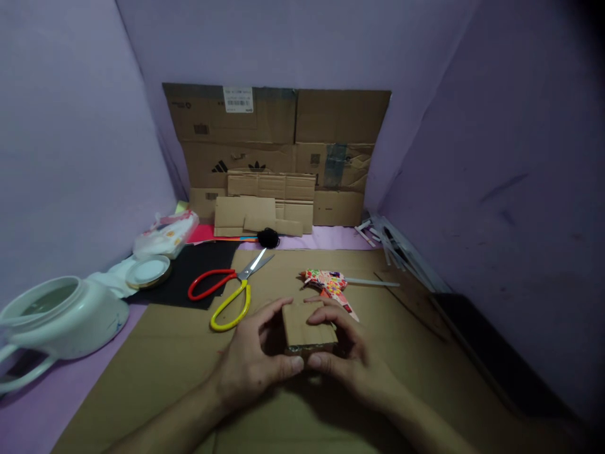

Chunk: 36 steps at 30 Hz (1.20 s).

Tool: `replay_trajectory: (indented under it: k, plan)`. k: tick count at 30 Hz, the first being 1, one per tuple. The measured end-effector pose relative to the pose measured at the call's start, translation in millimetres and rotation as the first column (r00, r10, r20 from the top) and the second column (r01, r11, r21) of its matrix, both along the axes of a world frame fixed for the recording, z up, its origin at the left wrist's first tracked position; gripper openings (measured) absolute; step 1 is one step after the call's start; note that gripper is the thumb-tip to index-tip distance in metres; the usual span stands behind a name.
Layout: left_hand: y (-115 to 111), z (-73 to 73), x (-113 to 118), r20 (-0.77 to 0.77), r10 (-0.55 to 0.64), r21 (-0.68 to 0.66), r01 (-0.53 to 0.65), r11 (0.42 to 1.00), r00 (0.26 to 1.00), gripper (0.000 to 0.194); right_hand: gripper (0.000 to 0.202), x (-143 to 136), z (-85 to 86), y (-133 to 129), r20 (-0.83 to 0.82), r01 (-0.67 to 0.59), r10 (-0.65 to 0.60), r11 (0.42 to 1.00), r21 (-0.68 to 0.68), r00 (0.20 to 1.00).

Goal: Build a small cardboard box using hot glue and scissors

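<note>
Got my left hand [255,350] and right hand [347,347] pinching a cardboard box [305,331] at nine and three o'clock (smack between them). Glue gun [331,287] sits at one, right hand nearer.

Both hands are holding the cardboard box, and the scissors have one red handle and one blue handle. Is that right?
Not blue: in the head view, the scissors have one red handle and one yellow handle. The left hand and right hand do hold the cardboard box.

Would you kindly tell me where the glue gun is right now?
In the head view, the floral glue gun lies right of centre on the cardboard sheet, just beyond the right hand and right of the scissors.
</note>
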<state>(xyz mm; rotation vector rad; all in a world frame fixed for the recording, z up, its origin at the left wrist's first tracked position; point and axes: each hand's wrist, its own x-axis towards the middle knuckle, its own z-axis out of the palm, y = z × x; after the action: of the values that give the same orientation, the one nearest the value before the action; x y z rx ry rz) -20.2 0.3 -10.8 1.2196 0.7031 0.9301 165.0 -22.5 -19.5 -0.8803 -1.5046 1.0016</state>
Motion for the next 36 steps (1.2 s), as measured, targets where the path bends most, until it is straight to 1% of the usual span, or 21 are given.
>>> replay_trajectory:
  k: [3, 6, 8, 10, 12, 14, 16, 18, 19, 20, 22, 23, 25, 27, 30, 32, 34, 36]
  plan:
    - [-2, 4.3, -1, 0.001, 0.010, 0.018, -0.010, 1.000, 1.000, 0.062, 0.034, -4, -0.7, -3, -0.054, -0.027, 0.024, 0.997, -0.067, 0.998]
    - [-4, 8.5, -1, -0.040, 0.035, 0.006, -0.035, 0.999, 0.999, 0.060, 0.049, -7, -3.7, -5, -0.127, -0.070, 0.048, 0.982, -0.173, 0.991]
    - [-5, 9.5, -2, -0.061, 0.046, -0.012, -0.047, 0.999, 0.997, 0.060, 0.055, -9, -5.4, -6, -0.163, -0.090, 0.056, 0.975, -0.205, 0.985]
    - [-4, 9.1, -2, -0.079, 0.062, -0.013, -0.063, 0.998, 0.995, 0.060, 0.050, -9, -5.6, -6, -0.151, -0.056, 0.032, 0.985, -0.162, 0.988]
    - [-3, 7.7, -1, -0.090, 0.054, -0.003, -0.054, 0.999, 0.994, 0.061, 0.039, -9, -4.3, -5, -0.090, 0.010, -0.016, 0.998, -0.062, 0.996]
    - [-3, 5.6, -1, -0.079, 0.025, -0.007, -0.026, 1.000, 0.997, 0.063, 0.029, -8, -2.4, -3, -0.024, 0.058, -0.057, 0.998, 0.037, 0.998]
    - [-3, 3.1, -1, -0.064, 0.037, -0.011, -0.038, 0.999, 0.997, 0.070, 0.026, -7, -0.9, -2, 0.001, 0.071, -0.071, 0.995, 0.070, 0.997]
    - [-4, 0.6, -2, -0.077, 0.087, 0.038, -0.084, 0.996, 0.993, 0.073, 0.025, -7, -0.6, -1, -0.016, 0.069, -0.068, 0.996, 0.061, 0.998]
    - [-4, -0.6, -3, -0.103, 0.102, 0.103, -0.092, 0.990, 0.989, 0.069, 0.024, -8, -1.0, -1, -0.028, 0.066, -0.064, 0.996, 0.059, 0.998]
    - [-3, -1.7, -5, -0.142, 0.101, 0.181, -0.074, 0.981, 0.985, 0.061, 0.024, -8, -1.7, -1, -0.041, 0.062, -0.060, 0.996, 0.059, 0.997]
    - [-2, -4.3, -7, -0.238, 0.090, 0.320, -0.009, 0.947, 0.967, 0.041, 0.023, -8, -3.9, -1, -0.055, 0.069, -0.066, 0.996, 0.060, 0.996]
    - [-2, -5.8, -8, -0.281, 0.099, 0.359, 0.009, 0.933, 0.955, 0.035, 0.022, -7, -5.3, 0, -0.051, 0.081, -0.078, 0.995, 0.056, 0.996]
    - [0, -9.6, -8, -0.325, 0.145, 0.376, -0.013, 0.926, 0.935, 0.030, 0.021, -7, -8.1, 1, -0.032, 0.100, -0.099, 0.994, 0.049, 0.995]
    - [2, -14.2, -7, -0.313, 0.187, 0.367, -0.063, 0.928, 0.931, 0.027, 0.020, -6, -10.8, 2, 0.021, 0.110, -0.111, 0.992, 0.054, 0.994]
    - [5, -19.0, -6, -0.291, 0.172, 0.347, -0.064, 0.936, 0.941, 0.027, 0.021, -3, -14.3, 2, 0.152, 0.118, -0.133, 0.988, 0.103, 0.979]
    - [7, -19.1, -6, -0.285, 0.157, 0.354, -0.048, 0.934, 0.946, 0.027, 0.024, 0, -16.1, 2, 0.223, 0.122, -0.161, 0.976, 0.178, 0.961]
    - [7, -17.3, -8, -0.287, 0.172, 0.420, -0.038, 0.907, 0.942, 0.024, 0.028, 3, -17.3, 1, 0.259, 0.103, -0.175, 0.958, 0.269, 0.950]
    - [8, -15.2, -9, -0.309, 0.202, 0.522, -0.011, 0.853, 0.929, 0.021, 0.028, 7, -17.7, 2, 0.279, 0.073, -0.175, 0.937, 0.342, 0.944]
